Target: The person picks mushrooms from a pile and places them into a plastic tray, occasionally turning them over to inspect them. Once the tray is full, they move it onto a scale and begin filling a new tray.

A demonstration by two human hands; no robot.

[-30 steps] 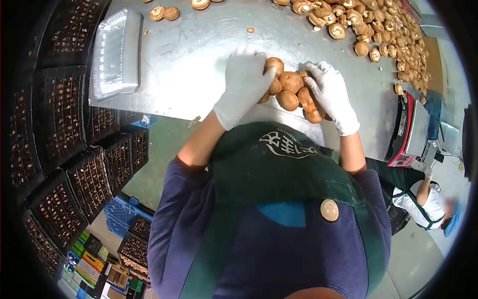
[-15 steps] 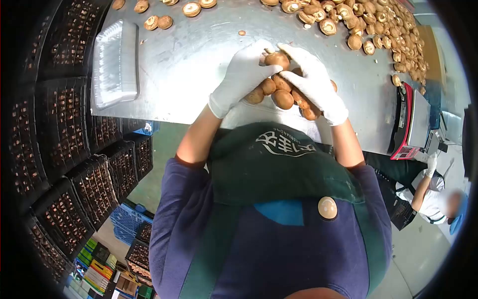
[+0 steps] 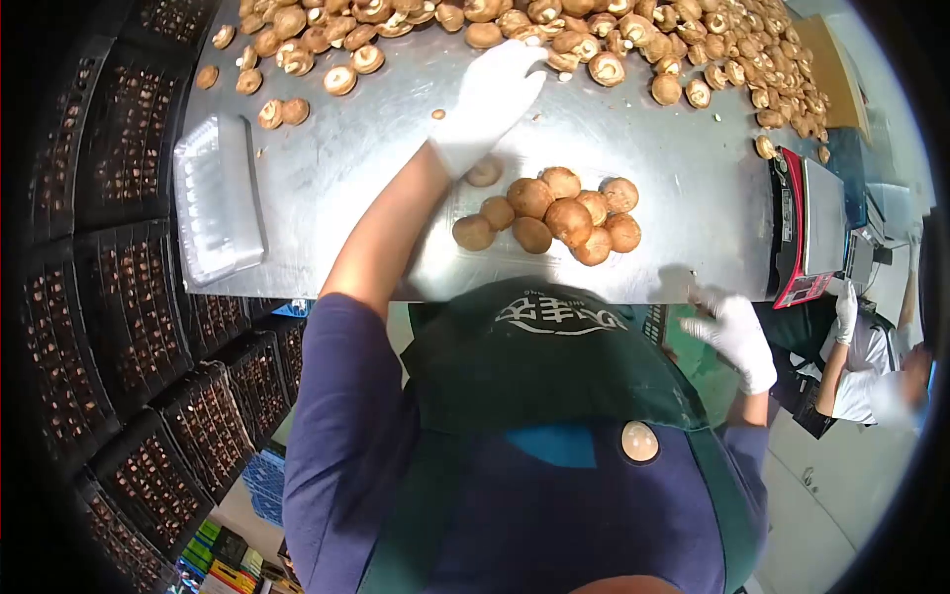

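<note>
My left hand (image 3: 495, 94), in a white glove, stretches across the metal table to the near edge of a heap of shiitake mushrooms (image 3: 485, 35). Its fingers are extended and slightly apart beside the mushrooms, with nothing visibly held. Below it, a group of brown shiitake caps (image 3: 569, 220) lies on the table close to my apron, mostly cap side up. One more mushroom (image 3: 484, 171) sits by my left wrist, partly shaded. My right hand (image 3: 734, 339), also gloved, is off the table's front edge at the right, fingers spread and no object clearly in it.
A clear plastic tray (image 3: 213, 203) rests at the table's left end. At the right end stands a red scale (image 3: 787, 228) with a metal plate. Black crates (image 3: 129, 297) of mushrooms are stacked at left. A co-worker (image 3: 861, 381) is beyond the scale.
Both hands have let go of the mushroom group, which now lies loose on the table. My left hand moved forward to the heap; my right moved back and right, past the edge. The view shifted.
</note>
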